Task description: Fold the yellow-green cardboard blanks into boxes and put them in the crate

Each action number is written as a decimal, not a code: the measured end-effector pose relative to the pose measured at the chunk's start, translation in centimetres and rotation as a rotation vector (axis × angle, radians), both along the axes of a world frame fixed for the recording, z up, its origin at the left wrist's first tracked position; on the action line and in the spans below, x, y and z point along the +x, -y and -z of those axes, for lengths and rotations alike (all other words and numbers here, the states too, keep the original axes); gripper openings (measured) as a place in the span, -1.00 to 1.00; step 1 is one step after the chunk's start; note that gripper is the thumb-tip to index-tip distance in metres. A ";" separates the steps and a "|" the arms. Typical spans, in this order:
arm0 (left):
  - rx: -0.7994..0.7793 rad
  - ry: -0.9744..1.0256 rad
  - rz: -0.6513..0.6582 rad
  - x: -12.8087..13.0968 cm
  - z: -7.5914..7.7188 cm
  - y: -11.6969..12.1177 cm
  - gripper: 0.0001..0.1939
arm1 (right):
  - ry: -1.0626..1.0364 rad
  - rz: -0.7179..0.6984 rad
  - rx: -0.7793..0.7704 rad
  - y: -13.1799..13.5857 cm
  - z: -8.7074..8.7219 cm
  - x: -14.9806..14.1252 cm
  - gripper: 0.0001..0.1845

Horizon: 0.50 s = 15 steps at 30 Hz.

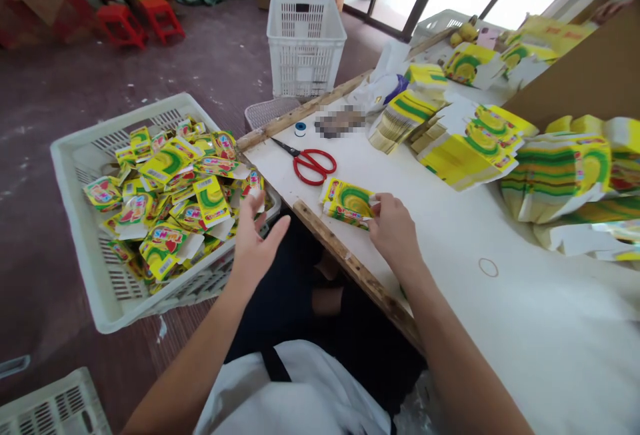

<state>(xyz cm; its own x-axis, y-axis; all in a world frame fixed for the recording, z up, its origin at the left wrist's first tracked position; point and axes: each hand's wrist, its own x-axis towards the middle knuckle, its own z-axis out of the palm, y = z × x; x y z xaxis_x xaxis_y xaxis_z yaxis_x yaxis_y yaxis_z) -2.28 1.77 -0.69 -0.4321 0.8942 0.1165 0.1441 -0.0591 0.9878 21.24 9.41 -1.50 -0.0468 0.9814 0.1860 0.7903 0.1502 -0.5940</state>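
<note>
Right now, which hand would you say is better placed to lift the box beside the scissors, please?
The right hand, probably: it touches one end of the box, while the left hand is open, near the crate.

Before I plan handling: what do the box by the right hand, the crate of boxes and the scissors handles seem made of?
Box: likely thin card, smooth; flat printed panels suggest it. Crate: probably semi-matt plastic, given its moulded-looking slots. Scissors handles: smooth, perhaps plastic, by their uniform red; core unclear.
</note>
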 end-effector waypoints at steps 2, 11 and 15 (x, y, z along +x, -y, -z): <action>-0.045 0.029 0.094 1.2 0.3 0.6 -0.30 | -0.038 0.012 0.005 0.2 -0.2 0.1 -0.64; 0.003 0.414 0.306 4.1 -2.0 1.5 -0.24 | -0.751 -0.262 -0.209 5.8 -2.7 -3.8 -0.44; 0.056 0.509 0.107 4.5 -4.0 0.8 -0.38 | -0.905 -0.458 -0.351 9.4 -3.5 -7.1 -0.49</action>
